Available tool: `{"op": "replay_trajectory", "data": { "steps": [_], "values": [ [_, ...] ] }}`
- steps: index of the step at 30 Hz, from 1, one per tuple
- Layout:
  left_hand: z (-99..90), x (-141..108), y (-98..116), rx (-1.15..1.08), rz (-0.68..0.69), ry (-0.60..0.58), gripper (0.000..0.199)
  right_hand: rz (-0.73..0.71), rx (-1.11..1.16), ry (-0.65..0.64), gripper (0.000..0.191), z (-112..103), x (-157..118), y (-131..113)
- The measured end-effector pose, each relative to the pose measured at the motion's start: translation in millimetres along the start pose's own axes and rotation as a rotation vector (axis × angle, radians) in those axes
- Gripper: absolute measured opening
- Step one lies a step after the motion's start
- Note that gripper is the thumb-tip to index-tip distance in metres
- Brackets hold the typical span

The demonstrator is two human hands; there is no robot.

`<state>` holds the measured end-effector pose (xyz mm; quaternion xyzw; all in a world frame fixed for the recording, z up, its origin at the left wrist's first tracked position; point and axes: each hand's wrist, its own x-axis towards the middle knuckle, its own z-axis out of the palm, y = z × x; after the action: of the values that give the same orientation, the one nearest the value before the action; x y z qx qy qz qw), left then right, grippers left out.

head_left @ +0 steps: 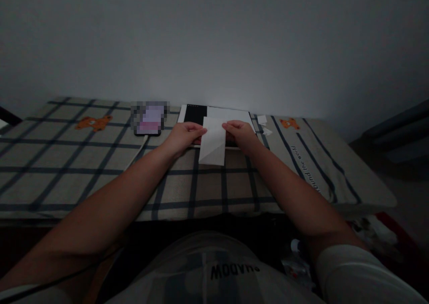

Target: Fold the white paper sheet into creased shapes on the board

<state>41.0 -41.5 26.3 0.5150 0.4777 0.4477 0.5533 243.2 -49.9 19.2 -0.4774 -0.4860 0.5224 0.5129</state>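
A strip of folded white paper (213, 139) hangs between my two hands, with a slanting fold line near its lower end. My left hand (186, 136) pinches its left edge between thumb and fingers. On the opposite edge, my right hand (239, 133) grips it the same way. Beneath the paper and hands lies a flat black-and-white book or folder (195, 114), partly covered by them. What is printed on it is too dark to read.
A phone (149, 121) with a blurred screen and a white cable (136, 153) lies on the left. Small paper scraps (262, 120) sit right of the book. A checked cloth (100, 161) with bear prints covers the table, which meets a plain wall (214, 45).
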Motion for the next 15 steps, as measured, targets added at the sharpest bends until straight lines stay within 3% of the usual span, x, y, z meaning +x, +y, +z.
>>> {"op": "replay_trajectory", "data": {
  "steps": [6,15],
  "values": [
    [-0.7,1.1,-1.0,0.014,-0.005,-0.001,0.016,0.033,0.066,-0.024,0.017,-0.8,0.1,0.1],
    [-1.7,1.0,0.1,0.032,0.000,-0.035,0.014,0.007,0.158,-0.004,0.033,-5.6,7.9,6.3]
  ]
}}
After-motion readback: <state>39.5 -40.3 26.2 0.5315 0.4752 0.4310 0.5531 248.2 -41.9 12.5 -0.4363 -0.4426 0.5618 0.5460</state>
